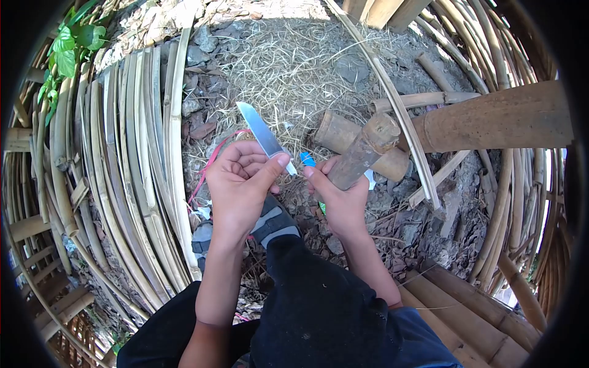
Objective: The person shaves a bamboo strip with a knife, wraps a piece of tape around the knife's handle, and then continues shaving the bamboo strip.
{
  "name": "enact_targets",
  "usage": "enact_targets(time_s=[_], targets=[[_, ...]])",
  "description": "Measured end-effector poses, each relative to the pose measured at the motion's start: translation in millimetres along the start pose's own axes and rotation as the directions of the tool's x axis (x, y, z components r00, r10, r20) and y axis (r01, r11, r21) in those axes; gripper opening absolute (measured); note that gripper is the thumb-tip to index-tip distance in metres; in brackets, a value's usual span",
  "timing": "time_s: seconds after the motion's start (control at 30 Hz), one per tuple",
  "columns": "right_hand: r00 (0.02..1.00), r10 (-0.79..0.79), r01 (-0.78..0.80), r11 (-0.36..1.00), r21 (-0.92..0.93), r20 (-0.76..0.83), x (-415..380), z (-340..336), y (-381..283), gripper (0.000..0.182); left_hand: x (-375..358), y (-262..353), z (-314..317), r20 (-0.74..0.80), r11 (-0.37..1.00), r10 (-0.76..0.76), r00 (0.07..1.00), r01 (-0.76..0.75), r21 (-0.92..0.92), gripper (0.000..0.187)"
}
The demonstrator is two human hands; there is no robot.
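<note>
My left hand (241, 181) grips a knife (262, 133) with a bright steel blade pointing up and away; my thumb presses on the blade near the handle. My right hand (341, 195) is closed around a short bamboo stick (365, 151), held upright and tilted to the right. The two hands are close together, thumbs almost touching. A small blue piece (307, 160) shows between them, just below the blade. My dark trouser knee (319, 294) and a grey shoe (274, 222) are under the hands.
Long split bamboo strips (132, 172) curve along the left side. Thick bamboo poles (491, 119) lie at right, more poles (478, 319) at lower right. A short bamboo section (343, 138) lies behind the stick. Dry grass, stones and leaves cover the ground (288, 67).
</note>
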State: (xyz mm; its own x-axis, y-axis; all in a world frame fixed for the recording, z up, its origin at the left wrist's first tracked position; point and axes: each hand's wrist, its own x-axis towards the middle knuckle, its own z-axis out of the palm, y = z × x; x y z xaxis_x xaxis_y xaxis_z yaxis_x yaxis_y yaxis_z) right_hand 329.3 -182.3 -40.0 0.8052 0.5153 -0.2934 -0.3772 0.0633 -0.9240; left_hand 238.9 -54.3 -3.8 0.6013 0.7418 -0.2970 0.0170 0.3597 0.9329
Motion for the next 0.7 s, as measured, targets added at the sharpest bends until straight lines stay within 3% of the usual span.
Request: enact_targets(time_s=[0.07, 0.2, 0.27, 0.3, 0.37, 0.47, 0.6, 0.67, 0.7], targets=[[0.990, -0.139, 0.142, 0.986, -0.092, 0.034, 0.9, -3.1, 4.6, 0.019, -0.2, -0.3, 1.0, -0.014, 1.000, 0.000, 1.000, 0.000, -0.019, 0.018], [0.997, -0.064, 0.066, 0.996, -0.064, 0.039, 1.8, -7.8, 1.3, 0.019, 2.3, -1.1, 1.6, -0.020, 0.995, 0.060, 0.998, -0.062, -0.080, 0.018], [0.997, -0.046, 0.024, 0.947, -0.321, -0.061, 10.3, -23.4, 23.1, 0.017, 3.1, 0.6, 1.7, -0.014, 0.991, 0.096, 0.995, -0.097, -0.092, 0.019], [0.997, -0.047, 0.025, 0.947, -0.320, -0.063, 14.2, -27.2, 33.9, 0.017, 3.0, 3.0, 2.8, 0.002, 0.979, 0.179, 0.984, -0.178, -0.100, 0.021], [0.939, -0.344, 0.300, 0.799, -0.521, 0.013, 20.0, -35.4, 54.1, 0.019, 1.7, 9.3, 7.5, 0.022, 0.961, 0.256, 0.966, -0.252, -0.112, 0.022], [0.897, -0.425, 0.423, 0.740, -0.522, 0.124, 21.6, -43.4, 71.6, 0.024, -0.4, 16.9, 13.9, 0.119, 0.932, 0.355, 0.927, -0.342, -0.121, 0.025], [0.922, -0.374, 0.374, 0.784, -0.495, 0.104, 14.1, -52.8, 75.5, 0.019, 6.0, 6.1, 9.4, 0.115, 0.906, 0.411, 0.904, -0.391, -0.159, 0.025], [0.954, -0.234, 0.109, 0.853, -0.511, -0.187, 12.4, -77.1, 83.4, 0.023, 7.8, -0.5, 7.4, 0.117, 0.910, 0.406, 0.906, -0.390, -0.142, 0.025], [0.937, -0.201, -0.001, 0.816, -0.579, -0.284, 6.9, -93.3, 82.4, 0.030, 7.0, -2.6, 6.5, 0.107, 0.922, 0.379, 0.919, -0.364, -0.132, 0.025]])
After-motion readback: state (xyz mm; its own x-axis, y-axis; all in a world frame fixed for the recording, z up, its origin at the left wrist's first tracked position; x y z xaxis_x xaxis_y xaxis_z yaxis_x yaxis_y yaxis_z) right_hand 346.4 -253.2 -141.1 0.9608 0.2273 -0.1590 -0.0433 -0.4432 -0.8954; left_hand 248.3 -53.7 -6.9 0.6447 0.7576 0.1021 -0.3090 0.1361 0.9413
